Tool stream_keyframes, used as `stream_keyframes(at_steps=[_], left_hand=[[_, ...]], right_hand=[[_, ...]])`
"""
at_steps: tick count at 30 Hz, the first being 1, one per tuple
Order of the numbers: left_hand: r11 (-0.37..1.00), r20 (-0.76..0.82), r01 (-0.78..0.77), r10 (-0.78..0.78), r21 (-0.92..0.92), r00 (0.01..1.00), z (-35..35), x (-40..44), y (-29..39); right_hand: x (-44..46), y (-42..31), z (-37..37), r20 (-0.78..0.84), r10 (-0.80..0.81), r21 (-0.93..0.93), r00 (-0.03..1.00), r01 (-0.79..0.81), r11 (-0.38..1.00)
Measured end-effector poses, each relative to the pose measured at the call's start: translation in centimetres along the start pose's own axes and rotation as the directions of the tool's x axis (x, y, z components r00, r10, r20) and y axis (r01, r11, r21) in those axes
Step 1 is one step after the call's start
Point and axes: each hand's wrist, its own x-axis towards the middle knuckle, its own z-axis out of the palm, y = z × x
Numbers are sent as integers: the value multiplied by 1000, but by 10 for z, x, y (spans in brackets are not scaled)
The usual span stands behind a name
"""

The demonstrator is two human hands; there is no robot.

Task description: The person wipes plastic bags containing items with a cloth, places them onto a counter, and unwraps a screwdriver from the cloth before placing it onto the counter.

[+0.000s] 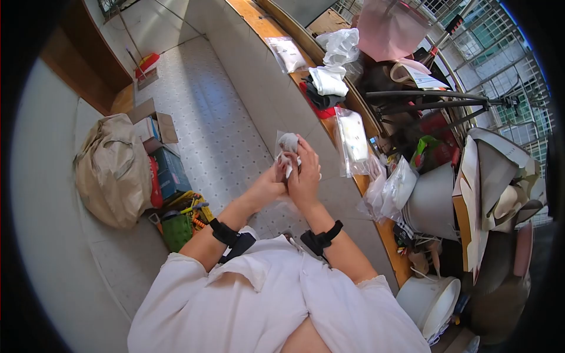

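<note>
Both hands meet in front of my chest around a small grey-white cloth bundle (288, 142), with clear plastic film showing at its edge. My left hand (273, 181) is closed on its lower left side. From the right, my right hand (306, 172) wraps its fingers over the bundle, hiding much of it. Whether the cloth is inside the plastic, I cannot tell. To the right on the wooden ledge, the nearest things are a clear packet with white contents (353, 136) and a stack of folded white and dark cloth pieces (327, 81).
Another clear packet (288, 54) lies farther up the ledge (254, 21). Plastic bags (398, 187), a grey bucket (432, 200) and a white bucket (432, 303) crowd the right side. At left are a beige sack (112, 170), an open carton (168, 128) and a green basket (179, 231).
</note>
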Motion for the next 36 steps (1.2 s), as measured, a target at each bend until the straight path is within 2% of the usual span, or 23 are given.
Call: stream_keyframes(at_steps=[1, 3, 5, 6, 7, 8, 9, 11, 15, 16, 17, 18, 20, 21, 23, 24, 25, 27, 28, 29, 31, 35, 36], left_hand=[[1000, -4, -2, 2, 3, 1000, 0, -4, 1], [966, -6, 150, -153, 211, 988, -2, -10, 2], [969, 22, 188, -194, 161, 981, -15, -13, 6], [952, 105, 215, -242, 218, 964, -26, -15, 4], [932, 182, 238, -293, 274, 939, -32, -17, 2], [951, 240, 213, -266, 225, 934, -27, -23, 15], [950, 230, 220, -269, 220, 935, -27, -27, 28], [948, 256, 309, -319, 81, 913, -30, -26, 45], [908, 159, 417, -417, 36, 895, -48, -7, 36], [871, 159, 352, -423, 344, 892, -51, 2, 33], [748, 158, 248, -426, 616, 891, -54, 7, 28], [748, 159, 249, -428, 616, 890, -49, 8, 31], [808, 144, 41, -155, 588, 977, -32, 7, 36], [811, 136, 57, -167, 582, 977, -31, 10, 28], [864, 97, 39, -101, 501, 990, -36, 22, 10], [941, 111, 50, -93, 336, 989, -31, 21, 8], [942, 111, 58, -100, 331, 989, -27, 18, 11], [943, 43, 193, -213, 269, 976, -22, 14, 17], [944, 60, 168, -192, 283, 979, -24, 14, 13], [944, 58, 168, -192, 283, 980, -25, 12, 14], [949, 40, 185, -202, 254, 979, -20, 6, 23], [951, 86, 156, -185, 267, 979, -32, -6, 30], [968, 58, 202, -213, 150, 975, -35, -20, 39]], right_hand=[[12, 8, 1, -13, 83, -8, 996, -84, 996], [31, 27, 0, -8, 94, 54, 996, -93, 994], [40, 42, -6, 141, 53, 135, 989, -72, 988], [43, 56, -9, 192, 145, 191, 971, -181, 965], [49, 65, -22, 205, 149, 189, 967, -189, 964], [55, 70, -37, 403, 377, 440, 834, -537, 720], [59, 69, -43, 632, 466, 541, 619, -783, 305], [61, 48, -47, 671, 391, 516, 629, -776, 362], [47, 10, -63, 765, 117, 467, 633, -670, 577], [39, 4, -54, 760, 161, 404, 630, -651, 643], [35, 0, -49, 758, 168, 402, 630, -655, 640], [34, -4, -43, 675, 181, 426, 715, -578, 696], [30, -8, -34, 494, 183, 436, 850, -424, 794], [28, -7, -31, 505, 192, 432, 842, -439, 788], [27, -1, -22, 258, 208, 347, 943, -291, 891], [27, 5, -18, 263, 221, 343, 939, -305, 888], [29, 11, -14, 215, 292, 474, 932, -361, 803], [31, 14, -10, 143, 443, 710, 885, -404, 577], [33, 6, -15, 172, 465, 751, 868, -421, 508], [34, 6, -14, 174, 464, 751, 869, -422, 508], [35, 10, -16, 261, 561, 799, 785, -502, 332], [30, 41, -13, 304, 552, 853, 777, -480, 206], [39, 58, -25, 295, 594, 900, 749, -427, 90]])
